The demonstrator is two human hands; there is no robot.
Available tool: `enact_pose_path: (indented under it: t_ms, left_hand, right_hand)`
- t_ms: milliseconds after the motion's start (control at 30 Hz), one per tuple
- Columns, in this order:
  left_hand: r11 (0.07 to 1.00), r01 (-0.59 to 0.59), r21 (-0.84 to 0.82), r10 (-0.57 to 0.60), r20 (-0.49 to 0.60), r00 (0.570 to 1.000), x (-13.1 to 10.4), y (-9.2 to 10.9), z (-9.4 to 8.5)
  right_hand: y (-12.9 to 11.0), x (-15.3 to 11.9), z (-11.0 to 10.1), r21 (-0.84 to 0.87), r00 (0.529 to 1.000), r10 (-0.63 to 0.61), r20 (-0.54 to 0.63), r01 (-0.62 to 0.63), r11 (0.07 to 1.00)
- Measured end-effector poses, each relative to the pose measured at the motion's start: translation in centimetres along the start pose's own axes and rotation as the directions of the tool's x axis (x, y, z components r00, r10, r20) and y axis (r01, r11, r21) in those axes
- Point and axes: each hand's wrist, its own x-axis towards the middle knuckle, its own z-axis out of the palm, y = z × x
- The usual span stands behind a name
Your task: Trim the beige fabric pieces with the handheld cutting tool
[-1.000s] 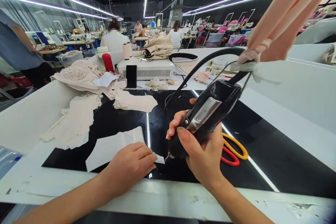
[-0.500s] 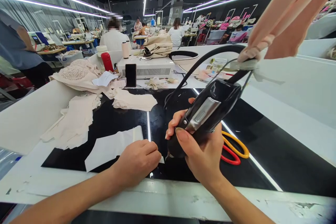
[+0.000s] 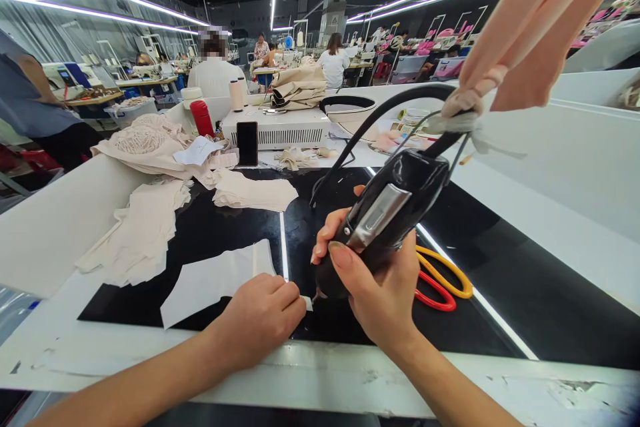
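Right hand: the right hand (image 3: pixel 383 290) wraps round a black, rounded handheld tool with a silver metal plate (image 3: pixel 380 217), which tilts nose-down.
Left hand: from here, the left hand (image 3: pixel 265 320) lies knuckles up, fingers curled narrow over the right end of a thin, white, angular flat piece (image 3: pixel 215 280); a pale tip shows past them, just beside the tool's nose.
Hard to see: the left fingertips are tucked under, so I can't tell whether they pinch or press. Yellow and red loop handles (image 3: pixel 469 288) run out of sight behind the right hand.
Near edge: the glossy black board (image 3: pixel 505 273) meets a white table rim (image 3: pixel 360 380) below both hands.
Room: black surface stretches right of the handles.
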Motion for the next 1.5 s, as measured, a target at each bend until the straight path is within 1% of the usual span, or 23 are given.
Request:
enact_pose_path:
  t_ms: [233,433,600,700,833,1067,1300,1500]
  left_hand:
    - [1.0,-0.016,0.027,0.017,-0.027,0.999,-0.02,0.17,-0.03]
    - [0.997,-0.056,0.048,0.057,-0.018,0.998,0.26,0.15,-0.35]
    - [0.993,-0.09,0.073,0.09,0.009,0.996,0.2,0.19,-0.64]
    - [0.992,-0.096,0.082,0.095,0.017,0.995,0.13,0.21,-0.71]
    - [0.991,-0.105,0.087,0.104,0.02,0.994,0.14,0.15,-0.77]
    - [0.987,-0.118,0.109,0.118,0.001,0.993,0.14,0.37,-0.61]
    - [0.984,-0.122,0.131,0.125,-0.011,0.992,0.04,0.47,-0.41]
    - [0.983,-0.124,0.135,0.124,0.003,0.992,-0.01,0.5,-0.64]
  right_hand:
    - [0.09,0.13,0.31,0.034,1.0,0.015,0.011,-0.016,0.999]
    - [0.18,0.11,0.32,0.013,0.999,-0.018,0.032,0.017,1.0]
    - [0.44,0.31,0.01,-0.047,0.999,-0.024,-0.027,0.023,0.999]
    - [0.45,0.4,0.03,-0.025,0.999,-0.019,-0.037,0.018,1.0]
    - [0.4,0.25,0.25,0.015,1.0,-0.011,-0.027,0.011,1.0]
    - [0.36,0.13,0.37,0.001,0.999,-0.031,0.011,0.031,1.0]
    - [0.55,0.43,0.04,-0.055,0.999,-0.026,-0.038,0.023,0.998]
    - [0.3,0.4,0.35,-0.001,0.999,-0.006,-0.053,0.006,1.0]
